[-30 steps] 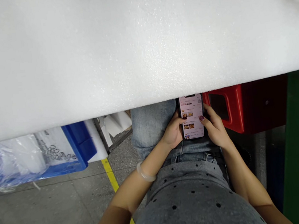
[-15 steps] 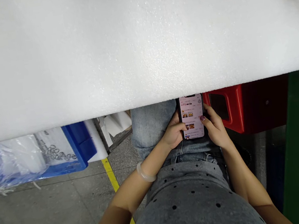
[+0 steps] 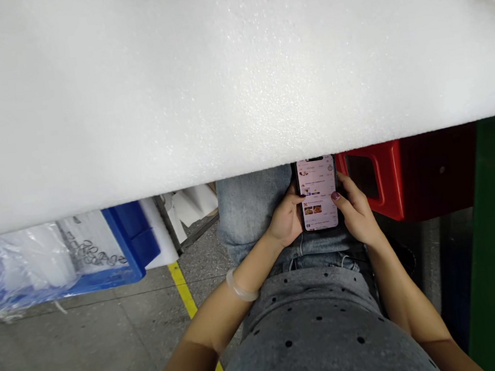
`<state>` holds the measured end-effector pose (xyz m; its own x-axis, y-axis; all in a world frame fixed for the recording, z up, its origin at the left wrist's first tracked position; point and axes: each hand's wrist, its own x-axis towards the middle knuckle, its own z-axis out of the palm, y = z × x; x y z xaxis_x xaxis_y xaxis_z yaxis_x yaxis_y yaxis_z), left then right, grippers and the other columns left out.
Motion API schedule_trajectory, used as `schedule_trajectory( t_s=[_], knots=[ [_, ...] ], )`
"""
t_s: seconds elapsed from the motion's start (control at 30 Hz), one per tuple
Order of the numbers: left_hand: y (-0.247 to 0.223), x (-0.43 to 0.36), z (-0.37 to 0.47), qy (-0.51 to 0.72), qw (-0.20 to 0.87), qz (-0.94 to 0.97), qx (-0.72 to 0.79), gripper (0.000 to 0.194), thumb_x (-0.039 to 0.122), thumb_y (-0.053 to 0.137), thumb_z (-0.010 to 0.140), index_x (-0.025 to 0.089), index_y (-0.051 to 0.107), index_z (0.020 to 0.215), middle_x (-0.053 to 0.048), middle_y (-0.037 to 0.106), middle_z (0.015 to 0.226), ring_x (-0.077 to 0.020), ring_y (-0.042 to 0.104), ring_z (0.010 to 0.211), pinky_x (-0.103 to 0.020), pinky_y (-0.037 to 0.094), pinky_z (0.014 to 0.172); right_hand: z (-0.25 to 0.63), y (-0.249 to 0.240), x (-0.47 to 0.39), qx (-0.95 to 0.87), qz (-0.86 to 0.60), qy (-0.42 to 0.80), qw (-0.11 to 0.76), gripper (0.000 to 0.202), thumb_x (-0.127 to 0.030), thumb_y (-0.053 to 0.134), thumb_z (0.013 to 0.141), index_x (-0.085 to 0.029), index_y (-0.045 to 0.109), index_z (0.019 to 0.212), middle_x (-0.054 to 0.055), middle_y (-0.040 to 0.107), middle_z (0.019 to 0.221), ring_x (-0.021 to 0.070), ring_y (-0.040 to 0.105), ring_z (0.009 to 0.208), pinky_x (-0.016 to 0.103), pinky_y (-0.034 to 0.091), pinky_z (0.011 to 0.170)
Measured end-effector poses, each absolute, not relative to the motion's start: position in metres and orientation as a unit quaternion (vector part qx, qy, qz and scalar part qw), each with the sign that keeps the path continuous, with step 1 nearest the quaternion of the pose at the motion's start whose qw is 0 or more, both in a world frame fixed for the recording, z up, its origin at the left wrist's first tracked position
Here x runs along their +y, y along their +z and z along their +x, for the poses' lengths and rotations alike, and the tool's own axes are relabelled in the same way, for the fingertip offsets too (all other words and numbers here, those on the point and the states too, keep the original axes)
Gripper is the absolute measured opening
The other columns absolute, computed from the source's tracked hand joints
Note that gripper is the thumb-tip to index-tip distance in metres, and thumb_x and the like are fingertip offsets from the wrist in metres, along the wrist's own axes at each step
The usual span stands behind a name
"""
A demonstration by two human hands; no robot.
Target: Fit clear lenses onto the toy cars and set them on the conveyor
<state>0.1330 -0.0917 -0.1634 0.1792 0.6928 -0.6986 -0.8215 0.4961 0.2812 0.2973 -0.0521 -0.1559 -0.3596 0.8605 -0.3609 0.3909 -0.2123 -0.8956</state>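
A smartphone (image 3: 319, 200) with a lit screen lies upright between my two hands, over my lap and just below the edge of the white foam-covered table. My left hand (image 3: 287, 221) grips its left side, the thumb over the screen's left edge. On the other side, my right hand (image 3: 357, 210) is closed around the right edge, with its thumb at the screen's border. Small pictures and lines of text fill the screen, too small to read. The fingers behind the phone are mostly hidden.
White foam sheet (image 3: 224, 79) covers the table above my lap. At the left stands a blue bin (image 3: 134, 243) with plastic-wrapped white items. A red plastic stool (image 3: 393, 184) and a green metal post (image 3: 488, 251) are at the right. Yellow tape (image 3: 183, 291) marks the floor.
The list on the phone screen has scrolled to other entries. My left thumb has moved up along the screen's left edge; my right hand looks unchanged.
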Motion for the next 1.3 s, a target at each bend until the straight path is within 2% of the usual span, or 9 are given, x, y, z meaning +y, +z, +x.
schedule_trajectory(
  t_s=[0.13, 0.27, 0.33, 0.47, 0.53, 0.7, 0.9, 1.03, 1.3],
  knots=[
    [-0.160, -0.091, 0.135, 0.484, 0.750, -0.025, 0.449, 0.046, 0.024, 0.075, 0.076, 0.024, 0.061, 0.120, -0.004, 0.073, 0.110, -0.0304, 0.065, 0.113, -0.047, 0.049, 0.099, 0.304, -0.152, -0.056, -0.611, -0.511, 0.574, 0.190, 0.059, -0.046, 0.054, 0.097, -0.029, 0.038, 0.152, 0.011, 0.051, 0.150, 0.0309, 0.052, 0.135, 0.058, 0.042, 0.113],
    [-0.157, -0.090, 0.137, 0.501, 0.751, -0.005, 0.430, 0.049, 0.029, 0.080, 0.076, 0.024, 0.062, 0.121, -0.005, 0.072, 0.117, -0.0299, 0.063, 0.118, -0.045, 0.049, 0.101, 0.313, -0.147, -0.062, -0.691, -0.459, 0.544, 0.127, 0.108, -0.044, 0.075, 0.083, -0.034, 0.002, 0.162, 0.011, 0.026, 0.166, 0.0383, 0.034, 0.147, 0.066, 0.034, 0.116],
    [-0.157, -0.089, 0.137, 0.509, 0.750, -0.036, 0.421, 0.044, 0.035, 0.079, 0.077, 0.023, 0.063, 0.116, -0.005, 0.072, 0.115, -0.0307, 0.062, 0.121, -0.046, 0.047, 0.104, 0.315, -0.146, -0.064, -0.713, -0.448, 0.528, 0.110, 0.115, -0.043, 0.077, 0.080, -0.035, -0.002, 0.162, 0.010, 0.025, 0.166, 0.0399, 0.032, 0.148, 0.068, 0.032, 0.116],
    [-0.158, -0.087, 0.137, 0.509, 0.754, -0.081, 0.407, 0.041, 0.039, 0.077, 0.076, 0.021, 0.064, 0.110, -0.006, 0.074, 0.111, -0.0322, 0.060, 0.125, -0.048, 0.046, 0.107, 0.312, -0.147, -0.066, -0.661, -0.504, 0.532, 0.160, 0.069, -0.042, 0.056, 0.097, -0.035, 0.025, 0.158, 0.009, 0.044, 0.157, 0.0328, 0.047, 0.140, 0.063, 0.039, 0.114],
    [-0.159, -0.087, 0.137, 0.506, 0.755, -0.095, 0.405, 0.040, 0.038, 0.074, 0.078, 0.020, 0.064, 0.112, -0.006, 0.074, 0.113, -0.0317, 0.060, 0.127, -0.047, 0.046, 0.107, 0.311, -0.148, -0.065, -0.623, -0.532, 0.544, 0.184, 0.055, -0.045, 0.051, 0.100, -0.033, 0.039, 0.152, 0.009, 0.052, 0.149, 0.0305, 0.053, 0.134, 0.061, 0.040, 0.113],
    [-0.158, -0.085, 0.137, 0.493, 0.758, -0.131, 0.406, 0.037, 0.037, 0.071, 0.079, 0.018, 0.063, 0.110, -0.008, 0.074, 0.113, -0.0313, 0.061, 0.126, -0.045, 0.048, 0.106, 0.309, -0.148, -0.063, -0.590, -0.539, 0.564, 0.208, 0.050, -0.050, 0.052, 0.099, -0.029, 0.048, 0.144, 0.010, 0.057, 0.144, 0.0293, 0.055, 0.132, 0.058, 0.042, 0.114],
    [-0.157, -0.083, 0.138, 0.497, 0.756, -0.134, 0.404, 0.043, 0.036, 0.075, 0.078, 0.017, 0.062, 0.114, -0.008, 0.074, 0.114, -0.0309, 0.062, 0.125, -0.044, 0.049, 0.105, 0.308, -0.147, -0.066, -0.591, -0.550, 0.535, 0.247, 0.046, -0.042, 0.054, 0.098, -0.030, 0.048, 0.142, 0.009, 0.058, 0.140, 0.0268, 0.060, 0.121, 0.050, 0.050, 0.103],
    [-0.156, -0.083, 0.138, 0.496, 0.756, -0.135, 0.406, 0.039, 0.034, 0.071, 0.081, 0.017, 0.062, 0.115, -0.008, 0.074, 0.116, -0.0303, 0.062, 0.124, -0.044, 0.049, 0.105, 0.306, -0.143, -0.065, -0.630, -0.554, 0.482, 0.254, 0.045, -0.039, 0.056, 0.096, -0.029, 0.051, 0.139, 0.010, 0.059, 0.135, 0.0269, 0.061, 0.116, 0.048, 0.053, 0.097],
    [-0.155, -0.082, 0.138, 0.493, 0.758, -0.132, 0.407, 0.041, 0.032, 0.069, 0.083, 0.017, 0.062, 0.120, -0.008, 0.074, 0.117, -0.0294, 0.064, 0.121, -0.043, 0.050, 0.105, 0.303, -0.139, -0.062, -0.673, -0.548, 0.424, 0.260, 0.035, -0.035, 0.055, 0.096, -0.031, 0.061, 0.130, 0.009, 0.059, 0.132, 0.0295, 0.055, 0.127, 0.051, 0.051, 0.102]
  ],
)
